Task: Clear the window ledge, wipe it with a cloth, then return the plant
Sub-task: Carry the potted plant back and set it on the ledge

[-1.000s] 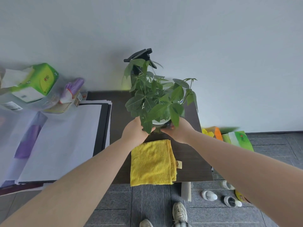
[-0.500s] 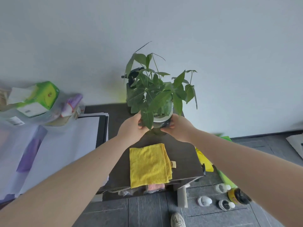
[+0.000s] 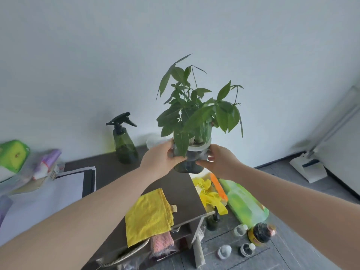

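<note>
A leafy green plant point(image 3: 196, 112) grows from a clear glass jar point(image 3: 190, 163) with a white collar. Both hands hold the jar in the air above the right end of a dark ledge point(image 3: 109, 168). My left hand point(image 3: 161, 158) grips its left side and my right hand point(image 3: 220, 160) its right side. A folded yellow cloth point(image 3: 149, 215) lies flat on the ledge near its front edge. A dark green spray bottle point(image 3: 123, 147) stands at the back of the ledge against the wall.
White papers on a black folder point(image 3: 58, 191) lie left of the ledge, with a green tissue box point(image 3: 12, 155) beyond. On the grey floor to the right sit green and yellow bags point(image 3: 243, 203), small bottles and caps point(image 3: 259, 233).
Both hands have lifted the plant off the ledge and carried it up and to the right. The spray bottle behind it is now uncovered. My view has tilted up and right.
</note>
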`<state>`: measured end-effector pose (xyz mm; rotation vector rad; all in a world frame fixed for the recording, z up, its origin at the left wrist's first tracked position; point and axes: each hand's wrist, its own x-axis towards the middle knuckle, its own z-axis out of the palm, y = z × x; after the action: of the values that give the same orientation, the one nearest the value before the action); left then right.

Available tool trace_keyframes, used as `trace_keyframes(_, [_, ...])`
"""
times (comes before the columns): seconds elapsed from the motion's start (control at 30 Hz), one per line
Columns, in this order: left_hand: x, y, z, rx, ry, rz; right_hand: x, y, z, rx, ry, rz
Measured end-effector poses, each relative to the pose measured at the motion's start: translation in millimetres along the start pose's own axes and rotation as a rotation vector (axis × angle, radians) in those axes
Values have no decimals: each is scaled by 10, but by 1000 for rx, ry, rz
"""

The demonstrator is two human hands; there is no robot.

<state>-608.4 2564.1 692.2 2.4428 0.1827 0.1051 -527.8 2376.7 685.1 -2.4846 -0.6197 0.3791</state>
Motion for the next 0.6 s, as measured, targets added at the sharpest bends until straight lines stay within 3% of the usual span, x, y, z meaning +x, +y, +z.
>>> trace_keyframes(0.23, [189, 974, 152, 84, 39, 76, -346, 434, -796, 60, 82, -3])
trace_keyframes(0.6, [324, 3350, 1462, 122, -79, 318, -1762, 2259, -2398, 200, 274, 200])
